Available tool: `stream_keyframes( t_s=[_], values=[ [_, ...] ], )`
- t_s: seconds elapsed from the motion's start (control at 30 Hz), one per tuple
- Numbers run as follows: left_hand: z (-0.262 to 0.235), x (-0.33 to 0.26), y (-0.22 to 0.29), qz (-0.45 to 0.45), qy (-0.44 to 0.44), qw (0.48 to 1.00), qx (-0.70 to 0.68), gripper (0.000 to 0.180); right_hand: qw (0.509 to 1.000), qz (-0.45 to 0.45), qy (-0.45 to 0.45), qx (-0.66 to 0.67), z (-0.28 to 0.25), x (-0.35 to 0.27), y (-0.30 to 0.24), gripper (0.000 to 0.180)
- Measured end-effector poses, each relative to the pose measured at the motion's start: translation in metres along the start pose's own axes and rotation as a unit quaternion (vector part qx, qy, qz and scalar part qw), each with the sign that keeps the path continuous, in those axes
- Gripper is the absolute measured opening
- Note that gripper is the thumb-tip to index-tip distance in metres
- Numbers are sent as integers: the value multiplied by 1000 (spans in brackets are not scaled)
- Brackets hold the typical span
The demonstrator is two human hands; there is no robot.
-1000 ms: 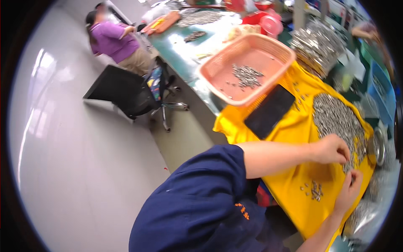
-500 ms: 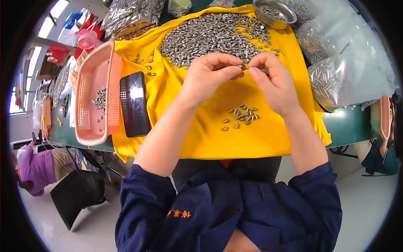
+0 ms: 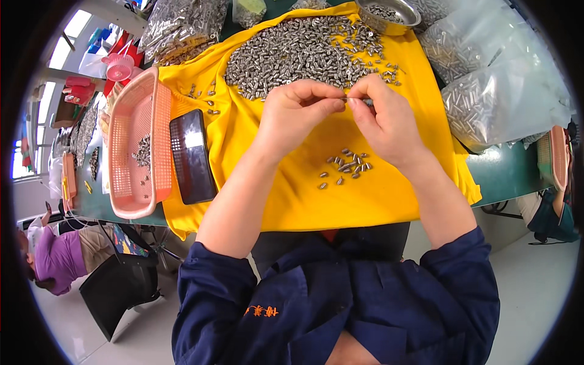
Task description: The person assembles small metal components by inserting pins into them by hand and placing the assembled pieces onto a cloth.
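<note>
Over the yellow cloth (image 3: 304,201), my left hand (image 3: 297,115) and my right hand (image 3: 386,125) meet fingertip to fingertip. Thumb and forefinger of each are pinched on a small metal part (image 3: 345,99), mostly hidden by the fingers. Just beyond them spreads a big heap of small silvery metal parts (image 3: 292,55), short and cylindrical. Closer to me, below the hands, lies a small loose group of the same parts (image 3: 350,165).
Left of the cloth's middle lie a black phone (image 3: 193,158) and a pink plastic basket (image 3: 159,140) with some metal parts. A metal bowl (image 3: 389,18) stands at the back. Clear bags of parts (image 3: 471,106) line the right; more bags (image 3: 182,27) sit back left.
My fingertips have come together from slightly apart, the right hand shifting a little left. The whole view has shifted slightly. The loose parts on the cloth look the same.
</note>
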State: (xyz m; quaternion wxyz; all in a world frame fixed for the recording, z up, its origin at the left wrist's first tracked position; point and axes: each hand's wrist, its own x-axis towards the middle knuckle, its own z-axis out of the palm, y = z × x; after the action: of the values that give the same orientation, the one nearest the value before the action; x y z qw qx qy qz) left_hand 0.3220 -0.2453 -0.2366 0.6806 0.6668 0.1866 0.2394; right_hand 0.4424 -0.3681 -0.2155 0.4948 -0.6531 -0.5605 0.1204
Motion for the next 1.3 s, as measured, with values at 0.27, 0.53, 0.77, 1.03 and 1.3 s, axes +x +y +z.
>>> stream_keyframes(
  t_s=[0.27, 0.53, 0.77, 1.03, 1.3],
  values=[
    [-1, 3, 3, -29, 1, 1000, 1, 14, 996, 40, 7, 78, 4, 1, 12, 8],
    [6, -19, 6, 62, -7, 947, 314, 16, 958, 168, 86, 216, -14, 9, 35, 16],
    [15, -46, 21, 166, -177, 895, 374, 20, 968, 120, 95, 199, -18, 6, 28, 13],
    [-30, 13, 10, 167, -93, 769, 611, 18, 983, 98, 77, 132, -6, 19, 24, 16],
    [7, 35, 3, 95, -175, 674, 711, 15, 981, 126, 49, 136, -17, 6, 53, 8]
  ],
)
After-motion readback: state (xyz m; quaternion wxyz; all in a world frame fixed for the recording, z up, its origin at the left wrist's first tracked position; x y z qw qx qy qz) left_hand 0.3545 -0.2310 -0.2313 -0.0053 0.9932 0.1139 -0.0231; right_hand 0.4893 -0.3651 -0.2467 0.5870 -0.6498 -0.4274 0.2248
